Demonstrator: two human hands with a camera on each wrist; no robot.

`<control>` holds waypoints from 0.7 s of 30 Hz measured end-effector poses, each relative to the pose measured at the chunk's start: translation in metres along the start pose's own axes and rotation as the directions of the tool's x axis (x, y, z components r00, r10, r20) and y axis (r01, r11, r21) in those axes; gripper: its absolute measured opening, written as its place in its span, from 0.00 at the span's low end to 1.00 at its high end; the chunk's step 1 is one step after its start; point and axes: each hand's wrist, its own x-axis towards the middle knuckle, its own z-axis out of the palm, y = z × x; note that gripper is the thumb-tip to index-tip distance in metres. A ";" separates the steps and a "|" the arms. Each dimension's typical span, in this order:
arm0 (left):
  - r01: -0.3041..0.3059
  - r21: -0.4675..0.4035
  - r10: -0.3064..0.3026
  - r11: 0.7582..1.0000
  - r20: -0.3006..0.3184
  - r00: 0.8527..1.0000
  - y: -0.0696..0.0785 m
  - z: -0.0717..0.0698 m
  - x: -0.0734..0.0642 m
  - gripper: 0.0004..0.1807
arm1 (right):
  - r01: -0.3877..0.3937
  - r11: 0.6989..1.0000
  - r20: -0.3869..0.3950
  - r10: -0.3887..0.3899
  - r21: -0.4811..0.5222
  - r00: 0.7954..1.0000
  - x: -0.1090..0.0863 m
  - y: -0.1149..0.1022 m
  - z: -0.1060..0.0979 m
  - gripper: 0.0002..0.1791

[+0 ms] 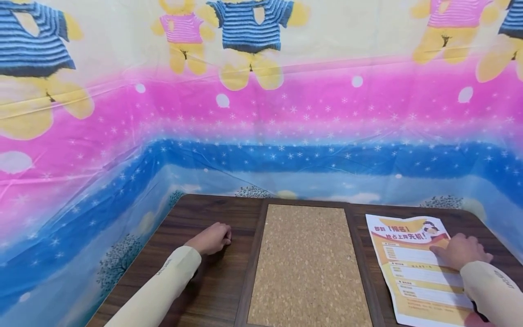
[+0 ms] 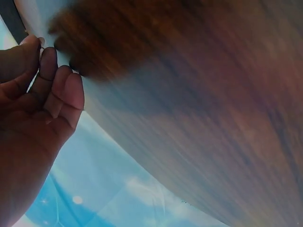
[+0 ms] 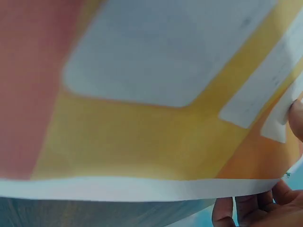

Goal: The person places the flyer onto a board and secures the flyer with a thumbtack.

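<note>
A printed paper flyer (image 1: 412,272), orange and white with a Chinese heading and a small cartoon figure, lies on the right side of the dark wooden table (image 1: 212,286). At its right edge my right hand (image 1: 466,252) pinches the paper. In the right wrist view, the thumb (image 3: 296,120) lies over the flyer's printed face, and the fingers (image 3: 246,210) show below its white margin. My left hand (image 1: 213,238) rests near the table's left part, away from the flyer. Its fingers hang loosely curled in the left wrist view, with nothing visible held.
A speckled cork panel (image 1: 306,268) is set in the middle of the table, between the two hands, with a dark wooden frame around it. A curtain (image 1: 261,159) with bears, snowflakes and pink and blue bands surrounds the table's back and left side.
</note>
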 end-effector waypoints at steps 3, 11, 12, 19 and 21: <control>0.019 -0.029 -0.019 0.999 -0.013 1.000 0.000 0.000 -0.001 0.07 | -0.021 1.000 0.012 0.021 0.009 1.000 -0.003 -0.004 -0.005 0.47; 0.024 -0.034 -0.027 0.999 -0.076 0.997 0.001 0.000 -0.001 0.06 | 0.025 0.999 -0.067 -0.023 0.038 0.998 -0.010 -0.003 -0.009 0.33; 0.024 -0.030 -0.026 0.999 -0.088 0.996 0.001 -0.001 0.000 0.06 | 0.052 0.997 -0.083 -0.047 0.053 0.995 -0.011 -0.001 -0.010 0.31; 0.025 -0.017 -0.027 1.000 -0.123 0.992 0.002 -0.001 -0.001 0.07 | 0.234 0.963 -0.155 -0.213 0.136 0.965 -0.015 0.011 -0.019 0.26; 0.016 -0.014 -0.018 1.000 -0.127 0.992 0.001 -0.001 -0.001 0.08 | 0.235 0.960 -0.158 -0.211 0.152 0.965 -0.013 0.011 -0.021 0.27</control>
